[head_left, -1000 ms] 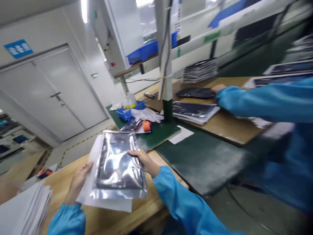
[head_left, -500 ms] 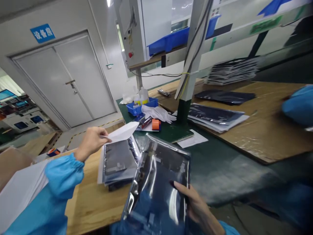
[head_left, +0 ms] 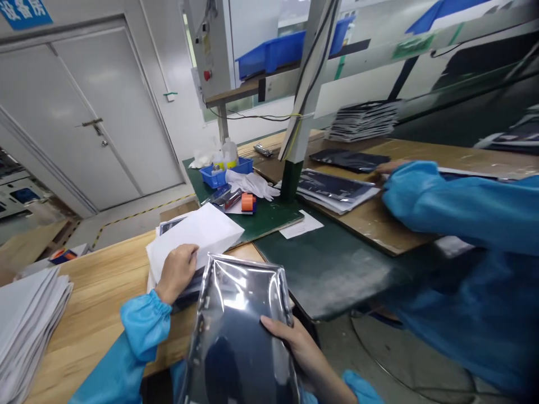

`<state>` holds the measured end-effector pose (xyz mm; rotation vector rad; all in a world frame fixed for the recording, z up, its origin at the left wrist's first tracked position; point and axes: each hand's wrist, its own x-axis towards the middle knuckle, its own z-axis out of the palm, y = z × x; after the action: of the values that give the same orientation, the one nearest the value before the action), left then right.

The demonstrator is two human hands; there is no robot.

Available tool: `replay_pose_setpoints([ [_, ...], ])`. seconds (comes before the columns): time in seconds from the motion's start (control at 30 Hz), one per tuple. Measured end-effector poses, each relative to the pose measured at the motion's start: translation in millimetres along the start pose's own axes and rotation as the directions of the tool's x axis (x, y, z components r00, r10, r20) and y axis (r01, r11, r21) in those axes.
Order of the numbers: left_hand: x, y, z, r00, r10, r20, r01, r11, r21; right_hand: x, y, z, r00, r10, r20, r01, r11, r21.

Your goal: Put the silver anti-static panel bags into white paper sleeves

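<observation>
My right hand (head_left: 297,345) grips the right edge of a dark flat panel in shiny clear film (head_left: 244,331), thumb on its face. The panel is tilted in front of me and its lower end runs out of view. With closed fingers, my left hand (head_left: 179,269) holds a white paper sheet (head_left: 202,227) at its near side. That sheet lies over a pile of dark panels (head_left: 189,292), covering most of it.
A stack of white sheets (head_left: 29,331) lies on the wooden table (head_left: 99,286) at left. Beyond are a blue tray of bottles (head_left: 214,178), white gloves (head_left: 252,184) and an orange tape roll (head_left: 248,202). At right, a co-worker's blue sleeve (head_left: 446,196) reaches over the brown board (head_left: 404,238).
My left hand has lowered the paper sheet onto the pile of panels. The panel in my right hand has tipped and shifted left. The co-worker's arm has reached in from the right.
</observation>
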<state>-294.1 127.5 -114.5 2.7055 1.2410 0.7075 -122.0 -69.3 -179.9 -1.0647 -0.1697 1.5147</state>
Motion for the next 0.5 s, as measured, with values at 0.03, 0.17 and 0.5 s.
replay_pose_setpoints([
  [0.03, -3, 1, -0.8, 0.999, 0.043, -0.006, -0.042, 0.998, 0.037, 4, -2, 6, 1.0, -0.01, 0.008, 0.01, 1.0, 0.011],
  [0.17, -18, -12, -4.6, 0.991, 0.099, -0.088, -0.08, 0.977, 0.2, 19, -5, 21, 0.998, -0.067, -0.02, 0.068, 0.996, 0.06],
  [0.5, -53, -40, -9.5, 0.975, 0.152, -0.164, -0.101, 0.954, 0.283, 41, -4, 41, 0.997, -0.079, -0.004, 0.079, 0.997, 0.003],
])
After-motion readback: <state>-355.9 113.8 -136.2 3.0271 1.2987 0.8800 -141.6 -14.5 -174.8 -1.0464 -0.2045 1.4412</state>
